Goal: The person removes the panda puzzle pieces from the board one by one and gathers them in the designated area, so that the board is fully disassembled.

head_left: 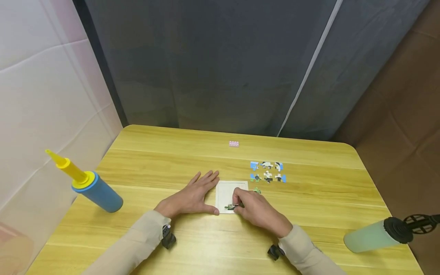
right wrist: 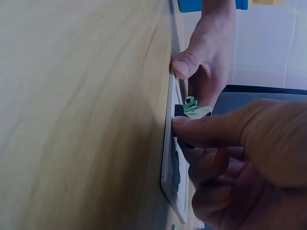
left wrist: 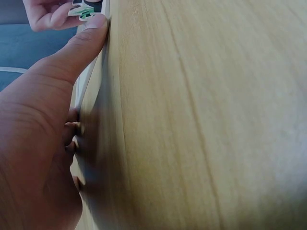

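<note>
My left hand (head_left: 192, 195) lies on the table with fingers spread, its thumb at the near left corner of a white square puzzle tray (head_left: 224, 191). Over the tray's near edge, my right hand (head_left: 256, 209) pinches a jigsaw piece (right wrist: 194, 111) between thumb and fingers. Green, white and black show on that piece, which is tilted up in the right wrist view. Another dark piece (right wrist: 176, 167) lies inside the tray, partly behind the right hand's fingers. Just right of the tray is a loose green piece (head_left: 257, 190).
Several loose puzzle pieces (head_left: 268, 176) lie in two rows beyond the tray's right side. A pink toy brick (head_left: 233, 144) sits near the far edge. A blue and yellow hand pump (head_left: 103, 194) stands at left, a pale green bottle (head_left: 369, 235) at right.
</note>
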`<control>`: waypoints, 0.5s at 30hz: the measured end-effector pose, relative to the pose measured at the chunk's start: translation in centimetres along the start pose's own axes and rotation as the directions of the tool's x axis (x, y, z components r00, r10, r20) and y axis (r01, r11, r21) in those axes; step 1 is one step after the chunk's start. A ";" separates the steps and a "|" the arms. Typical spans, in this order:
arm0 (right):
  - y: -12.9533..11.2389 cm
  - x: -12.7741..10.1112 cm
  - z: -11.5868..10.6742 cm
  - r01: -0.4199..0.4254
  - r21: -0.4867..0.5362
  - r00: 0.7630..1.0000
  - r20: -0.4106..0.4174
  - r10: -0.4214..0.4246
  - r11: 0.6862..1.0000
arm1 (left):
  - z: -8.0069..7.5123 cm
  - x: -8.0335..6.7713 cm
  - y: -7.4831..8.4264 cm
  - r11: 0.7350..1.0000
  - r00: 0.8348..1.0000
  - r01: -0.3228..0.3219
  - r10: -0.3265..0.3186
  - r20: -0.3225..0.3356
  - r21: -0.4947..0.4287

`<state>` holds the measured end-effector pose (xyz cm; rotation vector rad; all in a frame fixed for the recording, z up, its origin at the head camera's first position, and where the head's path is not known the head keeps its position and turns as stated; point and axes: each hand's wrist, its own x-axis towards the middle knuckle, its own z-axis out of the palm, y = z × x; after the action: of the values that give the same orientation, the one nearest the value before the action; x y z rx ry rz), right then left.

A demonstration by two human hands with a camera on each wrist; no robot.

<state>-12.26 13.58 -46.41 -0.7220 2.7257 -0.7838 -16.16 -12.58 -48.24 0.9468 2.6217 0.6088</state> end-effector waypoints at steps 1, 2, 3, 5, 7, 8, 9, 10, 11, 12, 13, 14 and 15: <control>0.0 -0.1 0.0 0.007 -0.002 1.000 0.004 -0.007 1.000 | 0.0 0.0 0.0 1.000 1.000 -0.003 0.003 -0.001 0.001; 0.0 -0.1 -0.1 0.012 -0.006 1.000 0.006 -0.012 1.000 | 0.0 0.1 0.0 1.000 1.000 -0.006 0.006 -0.002 0.002; 0.0 -0.2 -0.1 0.018 -0.012 1.000 0.006 -0.018 1.000 | 0.0 0.1 0.0 1.000 1.000 -0.006 0.006 -0.001 0.000; 0.0 -0.4 -0.3 0.029 -0.019 1.000 -0.003 -0.029 0.999 | -0.1 0.1 0.0 1.000 1.000 -0.009 0.009 -0.001 -0.002; 0.0 -0.6 -0.6 0.033 -0.014 0.999 -0.015 -0.034 0.999 | -0.1 0.2 0.0 1.000 1.000 -0.006 0.006 0.000 -0.008; 0.0 -0.7 -0.7 0.032 -0.007 0.999 -0.020 -0.032 0.999 | -0.1 0.2 0.0 1.000 1.000 0.000 0.000 0.004 -0.008; 0.0 -0.7 -0.9 0.029 0.004 0.999 -0.025 -0.028 1.000 | -0.1 0.2 0.0 1.000 1.000 0.005 -0.005 0.006 -0.008; 0.0 -0.8 -1.2 0.025 0.015 0.999 -0.032 -0.024 1.000 | 0.0 0.2 0.0 1.000 1.000 0.007 -0.007 0.006 -0.009; 0.1 -0.8 -1.4 0.015 0.027 0.999 -0.036 -0.014 1.000 | 0.0 0.2 0.0 1.000 1.000 0.009 -0.009 0.005 -0.009; 0.2 -0.9 -1.6 0.011 0.037 0.999 -0.044 -0.010 0.999 | 0.0 0.2 0.0 1.000 1.000 0.012 -0.012 0.006 -0.009; 0.4 -1.0 -1.9 0.009 0.041 0.998 -0.057 -0.006 0.999 | 0.0 0.2 0.0 1.000 1.000 0.016 -0.016 0.009 -0.007; 0.6 -1.1 -2.2 0.008 0.044 0.997 -0.072 -0.005 0.999 | 0.0 0.2 0.0 1.000 1.000 0.016 -0.016 0.007 -0.008; 0.9 -1.2 -2.4 0.007 0.039 0.996 -0.089 -0.004 0.999 | 0.0 0.2 0.0 1.000 1.000 0.014 -0.014 0.005 -0.011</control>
<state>-12.39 15.90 -44.77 -0.7025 2.7792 -0.8894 -16.33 -12.45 -48.26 0.9254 2.6156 0.6154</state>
